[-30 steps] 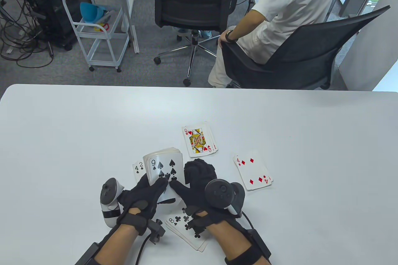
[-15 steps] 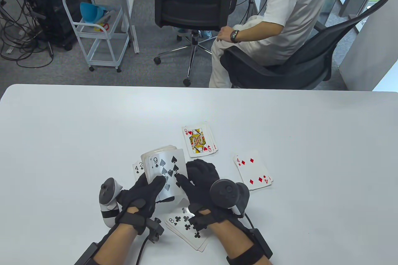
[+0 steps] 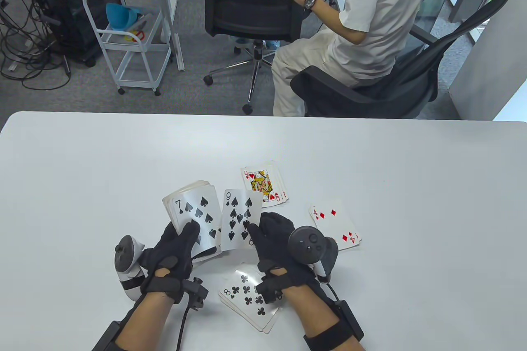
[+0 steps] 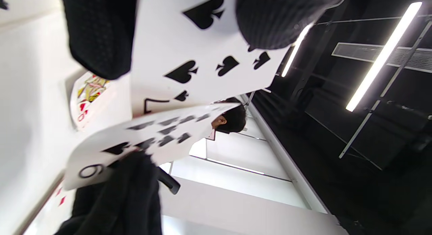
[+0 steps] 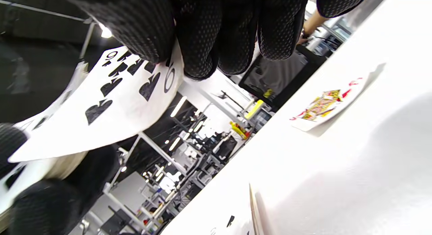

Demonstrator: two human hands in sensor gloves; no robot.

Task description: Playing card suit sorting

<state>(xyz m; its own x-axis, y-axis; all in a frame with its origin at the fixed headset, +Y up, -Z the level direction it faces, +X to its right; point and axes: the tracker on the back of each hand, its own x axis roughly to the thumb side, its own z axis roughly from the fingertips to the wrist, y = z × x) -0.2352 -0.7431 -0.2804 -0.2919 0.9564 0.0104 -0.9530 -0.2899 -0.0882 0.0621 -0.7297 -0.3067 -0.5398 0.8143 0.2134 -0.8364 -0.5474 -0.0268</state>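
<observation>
Your left hand grips the deck, 7 of spades on top, above the surface's near edge. Your right hand pinches the 9 of spades just beside it.

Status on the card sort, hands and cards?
Left hand grips deck, 7 of spades showing. Right hand pinches 9 of spades. Nothing blocking.
</observation>
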